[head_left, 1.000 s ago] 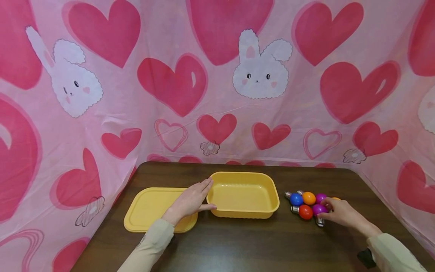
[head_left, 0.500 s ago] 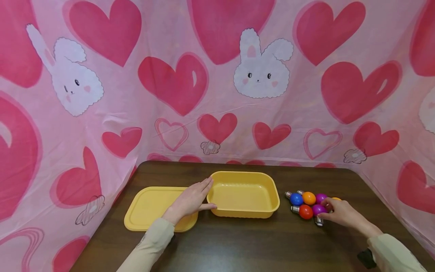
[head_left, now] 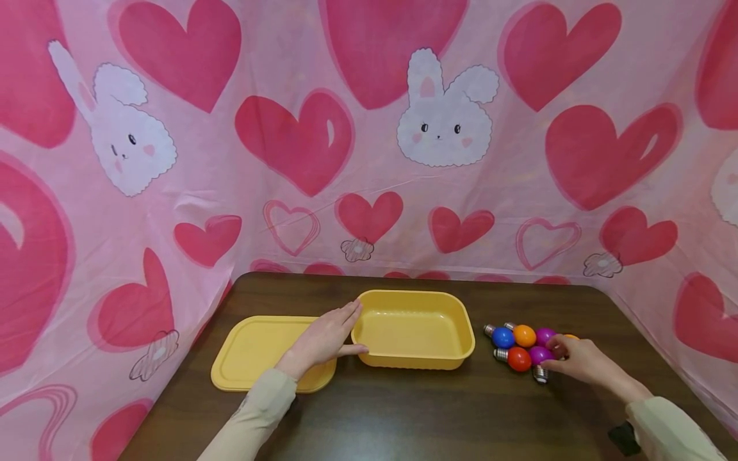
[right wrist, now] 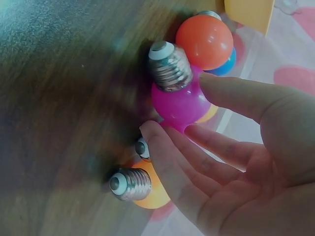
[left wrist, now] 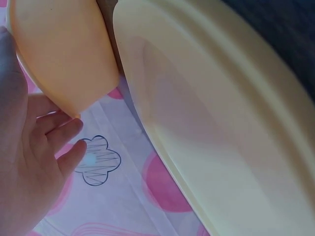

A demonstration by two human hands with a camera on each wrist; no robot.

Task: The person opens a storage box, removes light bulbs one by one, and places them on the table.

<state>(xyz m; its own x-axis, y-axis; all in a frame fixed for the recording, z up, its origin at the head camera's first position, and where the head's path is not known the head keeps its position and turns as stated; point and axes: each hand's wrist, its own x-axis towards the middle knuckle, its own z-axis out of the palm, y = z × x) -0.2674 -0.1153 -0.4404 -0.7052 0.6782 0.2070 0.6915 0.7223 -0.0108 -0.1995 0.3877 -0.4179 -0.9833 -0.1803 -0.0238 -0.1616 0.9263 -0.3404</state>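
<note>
In the head view, my left hand [head_left: 319, 339] rests against the left end of a yellow plastic box [head_left: 415, 362], fingers straight along the rim, thumb at the near corner. The left wrist view shows those fingertips at the edge of the box [left wrist: 64, 49]. My right hand [head_left: 585, 362] pinches a purple light bulb [head_left: 539, 355] between thumb and fingers, its metal screw base [right wrist: 170, 69] pointing toward me. Touching or close around it lie a red bulb [head_left: 519, 360], a blue bulb [head_left: 503, 337], an orange bulb [head_left: 524, 335] and a second purple bulb [head_left: 544, 336].
A flat yellow lid [head_left: 259, 352] lies left of the box, partly under my left forearm. Another orange bulb [right wrist: 152, 189] sits behind my right fingers. The dark wooden table [head_left: 415, 410] ends at a pink cloth [head_left: 369, 173] with hearts and rabbits.
The pinched purple bulb has shifted very slightly left, its base turning a little. My left hand, the box and the lid stay where they were.
</note>
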